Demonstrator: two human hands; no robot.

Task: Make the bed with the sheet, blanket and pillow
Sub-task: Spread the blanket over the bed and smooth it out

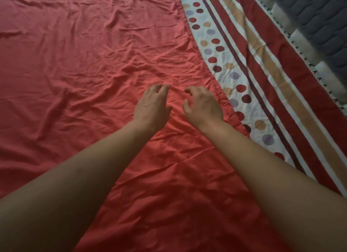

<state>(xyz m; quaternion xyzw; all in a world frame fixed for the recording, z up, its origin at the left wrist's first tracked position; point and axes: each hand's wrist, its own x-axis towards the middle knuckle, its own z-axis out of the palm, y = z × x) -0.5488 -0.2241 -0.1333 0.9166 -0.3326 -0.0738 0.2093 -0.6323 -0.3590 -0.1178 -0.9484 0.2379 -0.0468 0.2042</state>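
A plain red blanket [78, 67], creased all over, lies spread over most of the bed. Its right edge runs diagonally over a patterned sheet [249, 64] with dots and red, orange and white stripes. My left hand [152, 107] and my right hand [203, 106] are stretched out side by side just above the red blanket near its right edge. The fingers of both are loosely bent downward. No fold of cloth shows between the fingers of either hand. No pillow is in view.
A grey quilted mattress [319, 20] shows bare at the top right, beyond the patterned sheet's stitched edge. My two forearms cover the lower part of the view.
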